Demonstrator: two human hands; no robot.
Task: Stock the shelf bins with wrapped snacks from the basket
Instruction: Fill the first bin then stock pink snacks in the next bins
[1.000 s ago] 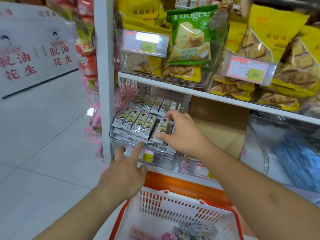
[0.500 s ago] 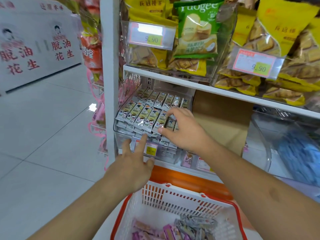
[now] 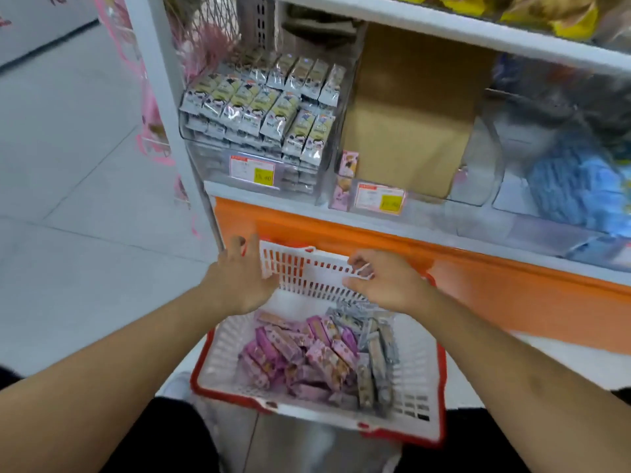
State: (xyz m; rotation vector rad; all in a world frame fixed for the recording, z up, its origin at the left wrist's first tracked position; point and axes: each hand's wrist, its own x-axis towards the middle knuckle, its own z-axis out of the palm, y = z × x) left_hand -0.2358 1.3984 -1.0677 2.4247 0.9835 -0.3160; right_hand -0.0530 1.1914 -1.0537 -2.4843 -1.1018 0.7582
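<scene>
A white basket with a red rim (image 3: 300,274) sits low in front of me, holding several pink wrapped snacks (image 3: 293,353) and grey wrapped snacks (image 3: 372,356). My left hand (image 3: 239,278) hovers over the basket's far left corner, fingers spread and empty. Over the far right side hangs my right hand (image 3: 386,281), fingers loosely curled, holding nothing. On the shelf above, a clear bin (image 3: 205,155) is filled with rows of grey wrapped snacks (image 3: 259,104). Beside it, a second clear bin (image 3: 474,186) has a few pink snacks (image 3: 346,175) at its front left.
A brown cardboard piece (image 3: 406,114) stands in the second bin. Price tags (image 3: 252,170) hang on the bin fronts. An orange base panel (image 3: 478,285) runs under the shelf. Blue packets (image 3: 577,186) fill a bin at right. A white upright post (image 3: 164,97) borders the tiled aisle floor (image 3: 68,199).
Both hands have dropped from the grey snack bin down to the basket. My view has tilted downward, so the basket's contents now show fully.
</scene>
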